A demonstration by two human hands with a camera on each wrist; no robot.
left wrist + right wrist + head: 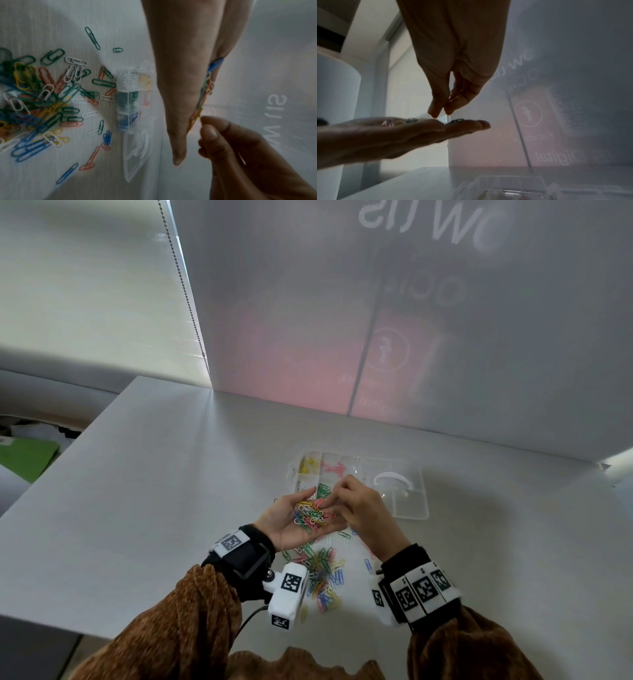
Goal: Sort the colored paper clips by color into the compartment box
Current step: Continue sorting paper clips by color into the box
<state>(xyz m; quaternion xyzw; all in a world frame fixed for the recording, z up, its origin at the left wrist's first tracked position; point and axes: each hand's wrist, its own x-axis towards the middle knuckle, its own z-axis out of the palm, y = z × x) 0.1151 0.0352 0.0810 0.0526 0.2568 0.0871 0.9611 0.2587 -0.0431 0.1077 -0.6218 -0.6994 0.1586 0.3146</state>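
My left hand (291,525) lies palm up with straight fingers and carries a heap of mixed paper clips (310,517) above the table. My right hand (342,496) hovers at the far edge of that palm, its thumb and forefinger (436,109) pinched at a paper clip whose colour I cannot tell. Just beyond the hands lies the clear compartment box (356,470), with yellow clips (310,465), pink clips (334,469) and green clips (322,490) in separate cells; blue clips (130,119) fill another. A loose pile of mixed clips (322,573) lies on the table under my wrists.
The box's open clear lid (409,505) lies to the right, with a white curved piece (392,479) by it. A tall white panel (411,320) stands close behind the box. The table's left edge (68,446) drops off, and a bead cord (185,289) hangs at the back left.
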